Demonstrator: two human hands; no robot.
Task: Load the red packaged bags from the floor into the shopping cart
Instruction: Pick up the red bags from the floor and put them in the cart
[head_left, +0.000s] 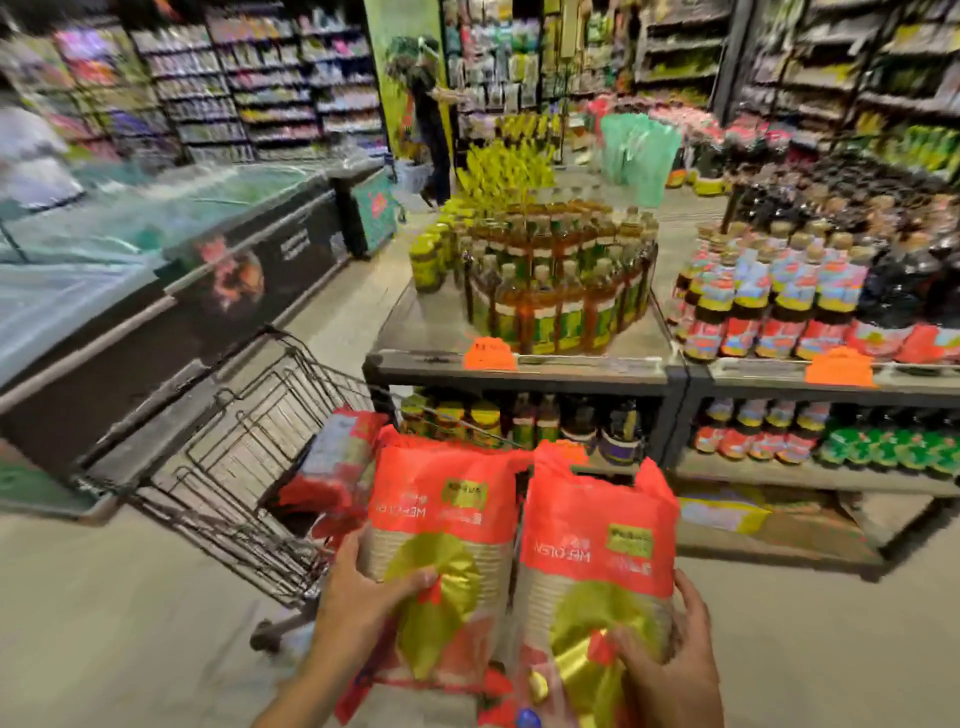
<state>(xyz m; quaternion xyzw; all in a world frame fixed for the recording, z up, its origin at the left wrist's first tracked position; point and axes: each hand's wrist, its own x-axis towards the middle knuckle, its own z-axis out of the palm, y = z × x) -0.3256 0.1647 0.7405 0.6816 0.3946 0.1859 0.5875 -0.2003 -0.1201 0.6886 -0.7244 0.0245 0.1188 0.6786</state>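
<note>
Two red packaged bags with gold bows are held up in front of me, side by side. My left hand (363, 592) grips the lower end of the left bag (441, 514). My right hand (670, 660) grips the lower end of the right bag (597, 551). Both bags hang above the floor, just right of the black wire shopping cart (234, 467). Another red packaged bag (332, 462) lies inside the cart's basket near its right side.
A display table (519, 358) stacked with oil bottles stands straight ahead behind the bags, with more bottles on a shelf unit (831, 374) to the right. A long freezer chest (156, 291) runs along the left. A person (431, 119) stands far down the aisle.
</note>
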